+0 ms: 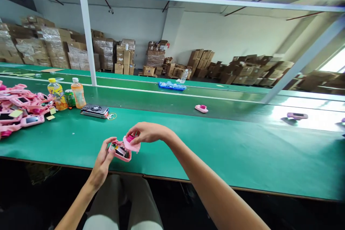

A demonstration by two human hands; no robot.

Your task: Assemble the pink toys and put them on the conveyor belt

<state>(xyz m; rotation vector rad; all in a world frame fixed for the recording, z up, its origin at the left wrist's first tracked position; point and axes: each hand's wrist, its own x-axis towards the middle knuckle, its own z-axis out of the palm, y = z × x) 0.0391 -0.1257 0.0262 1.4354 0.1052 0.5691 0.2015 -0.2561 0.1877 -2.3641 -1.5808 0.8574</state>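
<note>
My left hand grips an opened pink camera body above the front edge of the green table. Inside the body, a silvery block and a bit of green board show. Held by my right hand is a pink camera cover with a magenta lens ring, tilted over the right side of the body. Fingers hide part of the cover, so I cannot tell whether wires join the two halves.
At left lies a heap of pink cameras, near two bottles, a green can and a boxed silver-black device. On the belt behind sit a pink camera and a purplish one. A blue tray lies farther back.
</note>
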